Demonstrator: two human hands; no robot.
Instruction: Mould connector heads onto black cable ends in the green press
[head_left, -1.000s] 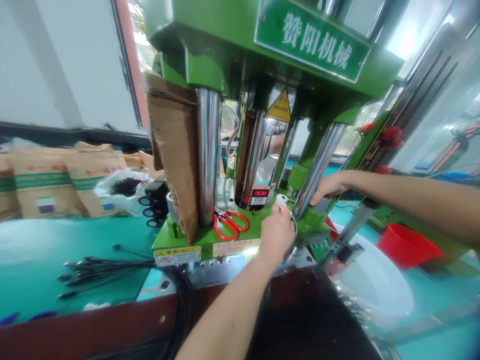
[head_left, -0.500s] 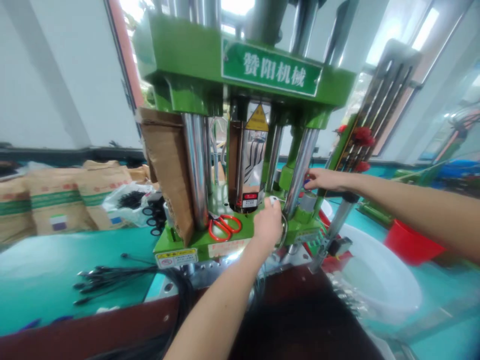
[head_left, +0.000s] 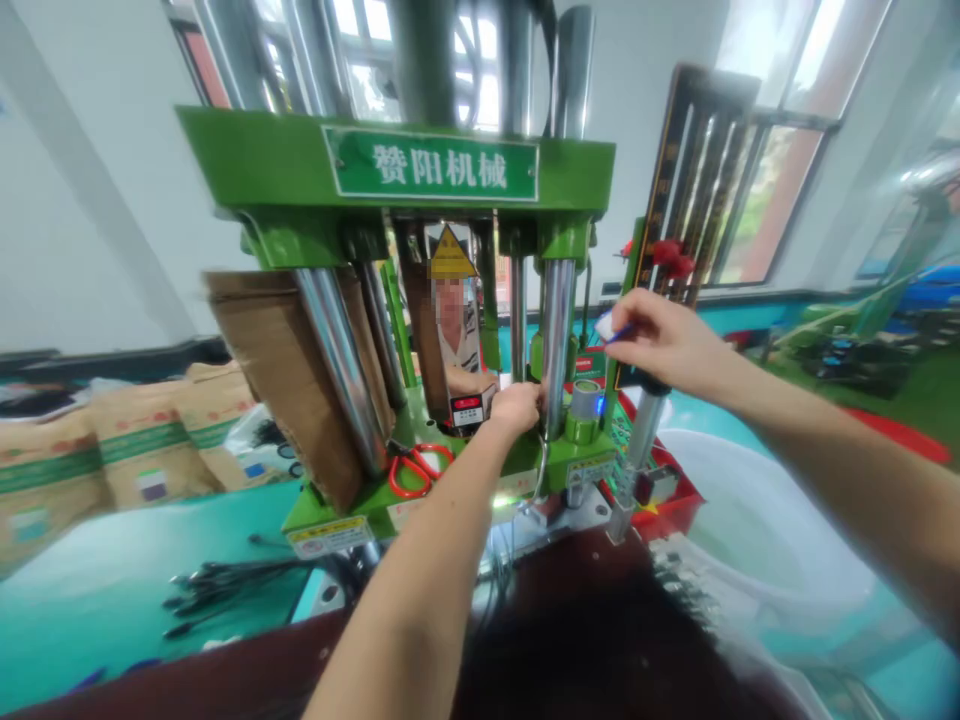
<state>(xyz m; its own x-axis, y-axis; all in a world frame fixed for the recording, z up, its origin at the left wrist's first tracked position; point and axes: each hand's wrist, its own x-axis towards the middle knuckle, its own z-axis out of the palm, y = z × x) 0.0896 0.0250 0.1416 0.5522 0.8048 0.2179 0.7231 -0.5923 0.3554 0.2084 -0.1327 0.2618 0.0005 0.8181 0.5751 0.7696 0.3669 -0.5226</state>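
My left hand (head_left: 516, 407) reaches over the base of a green press machine (head_left: 469, 165), just left of its front right steel column (head_left: 557, 345). Its fingers are curled; what they hold, if anything, is hidden. Raised to the right of that column, my right hand (head_left: 654, 330) pinches a small white and blue object (head_left: 606, 327), too blurred to name. Below it, a grey cylinder (head_left: 587, 398) stands on the base's right corner. Red-handled scissors (head_left: 411, 470) lie on the base, left of my left forearm.
Brown cardboard (head_left: 281, 370) leans against the left column. Black cable-like parts (head_left: 217, 590) lie on the teal surface at left, with paper sacks (head_left: 150, 450) behind. At right are a red bin (head_left: 679, 515), a white tub (head_left: 750, 450) and an upright slotted panel (head_left: 694, 180).
The view has shifted, so the press stands further left. My right hand has risen from beside the column, pinching the white and blue object. My left hand has moved farther in over the base.
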